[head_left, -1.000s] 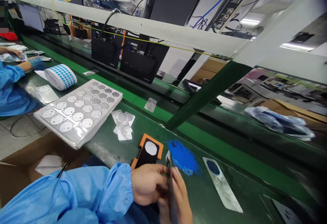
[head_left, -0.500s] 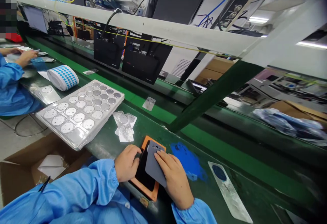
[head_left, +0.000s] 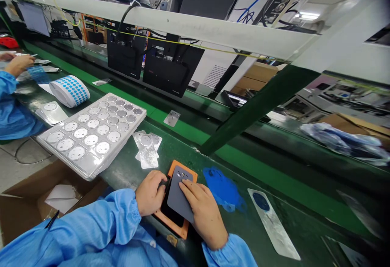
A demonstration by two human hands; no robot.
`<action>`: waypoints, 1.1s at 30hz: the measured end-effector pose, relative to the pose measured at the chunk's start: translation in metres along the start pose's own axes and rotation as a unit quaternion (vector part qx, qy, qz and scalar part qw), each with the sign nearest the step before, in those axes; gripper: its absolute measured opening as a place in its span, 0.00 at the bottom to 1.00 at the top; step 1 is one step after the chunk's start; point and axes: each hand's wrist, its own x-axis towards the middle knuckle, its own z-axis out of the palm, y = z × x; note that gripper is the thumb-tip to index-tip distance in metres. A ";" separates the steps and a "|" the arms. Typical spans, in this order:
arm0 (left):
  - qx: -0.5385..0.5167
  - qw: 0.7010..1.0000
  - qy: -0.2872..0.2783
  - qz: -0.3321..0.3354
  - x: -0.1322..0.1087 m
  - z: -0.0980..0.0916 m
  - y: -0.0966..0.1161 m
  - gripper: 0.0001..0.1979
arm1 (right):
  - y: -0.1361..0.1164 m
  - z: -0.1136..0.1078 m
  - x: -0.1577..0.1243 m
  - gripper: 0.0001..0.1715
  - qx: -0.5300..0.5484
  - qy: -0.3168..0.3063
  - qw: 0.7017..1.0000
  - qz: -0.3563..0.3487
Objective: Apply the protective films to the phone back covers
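A grey phone back cover (head_left: 178,198) with camera holes at its top end lies tilted over a dark phone (head_left: 174,215). The phone sits in an orange frame (head_left: 173,225) at the bench's near edge. Fingers of my right hand (head_left: 205,210) lie on the cover's face, with the palm round its right edge. My left hand (head_left: 150,194) is curled at the frame's left side, thumb and fingertips against the edge. What lies under its fingers is partly hidden. Beside the frame on the right is a crumpled blue film (head_left: 224,190).
Left stands a clear tray (head_left: 91,125) of round silvery pieces, with several silvery cards (head_left: 148,149) beside it. Farther left are a sticker roll (head_left: 70,90) and a co-worker's hand (head_left: 20,65). A long clear strip (head_left: 274,224) lies right. A green slanted post (head_left: 258,104) rises behind.
My right hand has shifted the back cover slightly left, so that it covers more of the phone. My left hand has barely moved. The whole view has shifted a little.
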 end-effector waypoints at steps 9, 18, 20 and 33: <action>-0.004 1.000 0.019 0.006 -0.002 0.001 -0.002 0.15 | -0.002 -0.009 0.006 0.26 0.017 -0.033 0.999 0.017; 0.051 0.994 -0.017 0.098 0.028 -0.003 0.012 0.17 | -0.006 -0.003 0.005 0.27 0.052 -0.095 0.993 0.050; 0.096 0.987 -0.059 0.118 0.039 0.000 0.015 0.17 | -0.008 -0.009 0.002 0.28 0.062 -0.116 0.990 0.052; 0.238 0.964 -0.102 0.059 0.039 0.009 0.014 0.08 | 0.032 0.031 0.110 0.29 0.106 -0.070 0.956 0.263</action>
